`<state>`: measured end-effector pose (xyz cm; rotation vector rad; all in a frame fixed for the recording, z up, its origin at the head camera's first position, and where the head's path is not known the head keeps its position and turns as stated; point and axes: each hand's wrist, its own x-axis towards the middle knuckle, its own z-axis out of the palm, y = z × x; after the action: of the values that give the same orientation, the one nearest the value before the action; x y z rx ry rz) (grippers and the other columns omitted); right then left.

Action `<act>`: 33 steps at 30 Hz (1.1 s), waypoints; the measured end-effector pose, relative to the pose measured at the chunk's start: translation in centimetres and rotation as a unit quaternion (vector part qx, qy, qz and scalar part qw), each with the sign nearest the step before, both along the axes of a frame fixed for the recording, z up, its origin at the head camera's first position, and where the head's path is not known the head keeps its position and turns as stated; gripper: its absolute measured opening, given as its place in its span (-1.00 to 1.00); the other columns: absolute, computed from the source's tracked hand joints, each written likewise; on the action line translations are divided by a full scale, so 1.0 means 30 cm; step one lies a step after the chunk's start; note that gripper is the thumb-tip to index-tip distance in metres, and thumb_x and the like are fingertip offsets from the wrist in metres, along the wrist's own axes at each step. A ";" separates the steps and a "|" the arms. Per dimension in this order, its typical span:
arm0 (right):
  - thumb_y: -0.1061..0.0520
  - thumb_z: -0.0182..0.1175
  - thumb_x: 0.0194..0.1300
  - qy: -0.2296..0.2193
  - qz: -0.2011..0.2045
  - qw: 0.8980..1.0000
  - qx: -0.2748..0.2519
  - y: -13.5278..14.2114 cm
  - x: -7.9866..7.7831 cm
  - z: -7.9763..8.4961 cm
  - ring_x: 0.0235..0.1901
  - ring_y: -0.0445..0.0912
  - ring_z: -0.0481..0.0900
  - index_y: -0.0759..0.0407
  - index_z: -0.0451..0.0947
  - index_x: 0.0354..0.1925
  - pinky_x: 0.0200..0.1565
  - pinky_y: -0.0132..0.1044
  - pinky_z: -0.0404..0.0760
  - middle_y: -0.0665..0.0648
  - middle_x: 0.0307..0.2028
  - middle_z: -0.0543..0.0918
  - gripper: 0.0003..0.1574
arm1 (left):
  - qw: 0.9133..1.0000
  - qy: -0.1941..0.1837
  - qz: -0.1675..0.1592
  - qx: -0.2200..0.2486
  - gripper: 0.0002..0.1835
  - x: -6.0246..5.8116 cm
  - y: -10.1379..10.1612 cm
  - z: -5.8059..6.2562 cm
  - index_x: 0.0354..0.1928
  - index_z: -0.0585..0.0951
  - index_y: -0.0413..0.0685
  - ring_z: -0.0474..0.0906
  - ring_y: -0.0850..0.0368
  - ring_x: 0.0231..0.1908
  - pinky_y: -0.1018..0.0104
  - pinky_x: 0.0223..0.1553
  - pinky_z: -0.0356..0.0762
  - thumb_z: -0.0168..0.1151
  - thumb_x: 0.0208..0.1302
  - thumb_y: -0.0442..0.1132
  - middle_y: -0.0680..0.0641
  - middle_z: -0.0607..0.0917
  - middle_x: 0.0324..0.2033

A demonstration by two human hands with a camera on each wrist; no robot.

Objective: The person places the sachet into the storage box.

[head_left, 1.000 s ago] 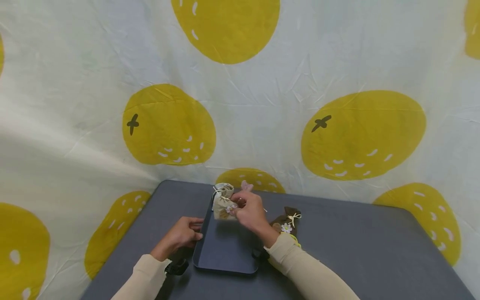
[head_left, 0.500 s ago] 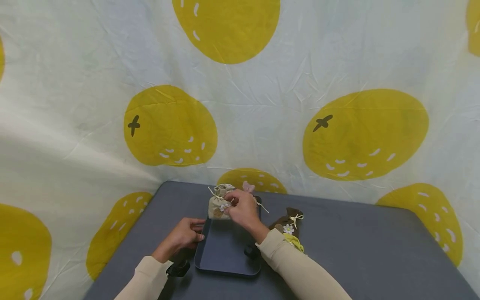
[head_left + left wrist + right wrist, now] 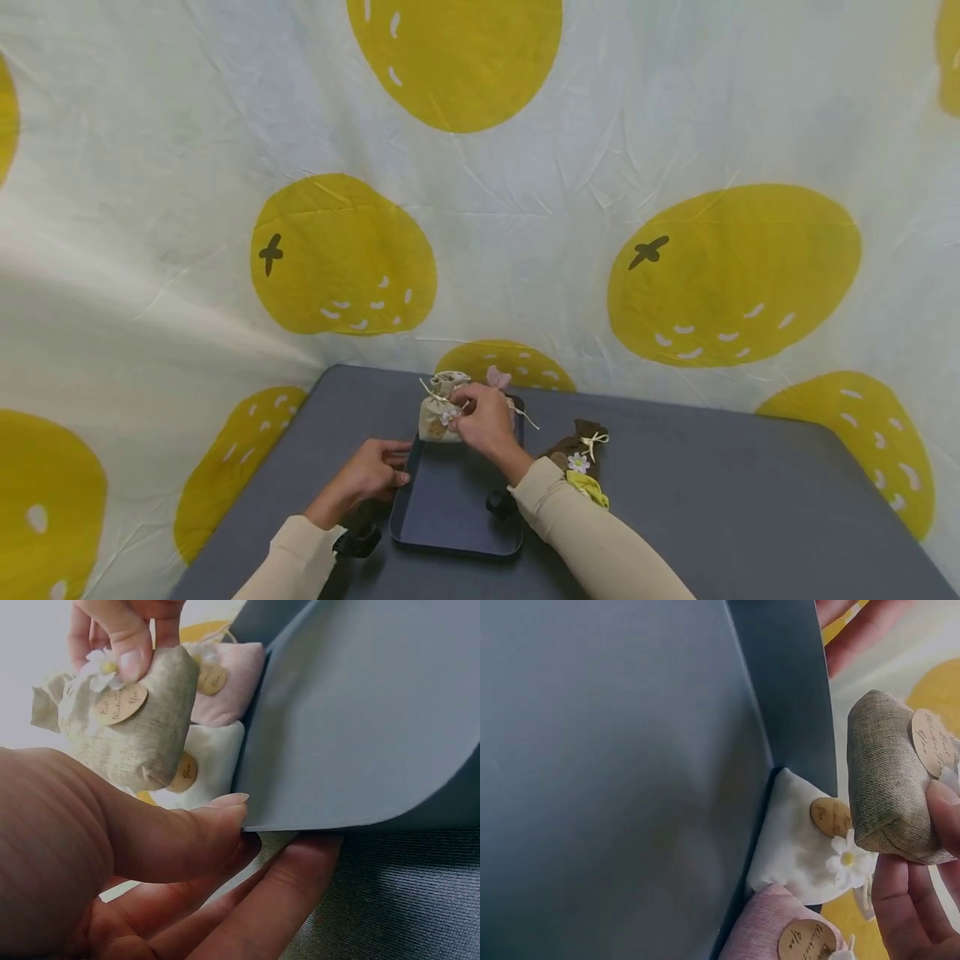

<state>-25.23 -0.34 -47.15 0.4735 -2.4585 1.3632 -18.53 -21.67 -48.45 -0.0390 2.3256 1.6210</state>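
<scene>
My right hand (image 3: 483, 421) pinches a beige linen drawstring pouch (image 3: 150, 746) with a white flower and an oval paper tag, above the far left end of a dark grey tray (image 3: 450, 508). Inside the tray, against its far wall, a white pouch (image 3: 787, 840) and a pink pouch (image 3: 761, 926) lie side by side, both with a flower and a tag. My left hand (image 3: 371, 471) grips the tray's left rim, thumb (image 3: 195, 832) on the edge and fingers below it. In the head view the right hand hides most of the pink pouch.
Right of the tray, a brown pouch (image 3: 588, 432) with a white flower lies on the dark table (image 3: 712, 508), next to a yellow-green pouch (image 3: 587, 487). A white curtain (image 3: 517, 250) printed with yellow fruit hangs behind the table.
My right hand has moved slightly left with the beige pouch, and the pink pouch's cord shows more now. The left hand stays at the tray's rim.
</scene>
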 end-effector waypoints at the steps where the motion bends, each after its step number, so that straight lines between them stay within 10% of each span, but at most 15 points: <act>1: 0.37 0.51 -0.14 -0.002 0.002 1.000 -0.002 -0.002 -0.002 -0.002 -0.44 -0.17 0.69 0.08 0.80 -0.29 -0.36 -0.31 0.61 0.06 -0.38 0.79 -0.64 | 1.000 0.000 0.001 0.000 -0.31 0.000 -0.002 -0.003 0.43 0.37 -0.53 0.78 -0.25 -0.02 -0.06 -0.21 0.79 0.27 0.22 -0.68 -0.53 0.61 0.21; 16: 0.48 0.42 -0.22 0.049 0.026 0.998 -0.037 -0.011 -0.033 -0.050 -0.55 -0.23 0.61 0.25 0.74 -0.37 -0.48 -0.38 0.59 0.16 -0.47 0.77 -0.66 | 1.000 0.008 -0.007 -0.006 -0.31 -0.005 0.007 -0.002 0.41 0.38 -0.53 0.77 -0.27 0.00 -0.08 -0.20 0.78 0.29 0.21 -0.67 -0.54 0.61 0.20; 33: 0.48 0.47 -0.22 0.011 0.058 0.998 0.013 -0.024 -0.049 -0.101 -0.48 -0.20 0.58 0.22 0.77 -0.39 -0.40 -0.39 0.55 0.14 -0.49 0.75 -0.66 | 1.000 0.011 -0.002 -0.012 -0.32 -0.006 -0.008 -0.022 0.40 0.40 -0.52 0.77 -0.25 0.02 -0.08 -0.21 0.78 0.32 0.21 -0.64 -0.54 0.61 0.21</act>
<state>-26.70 -1.07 -50.18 0.6435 -2.4670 1.3636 -18.72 -21.90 -49.11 -0.0238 2.3605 1.5988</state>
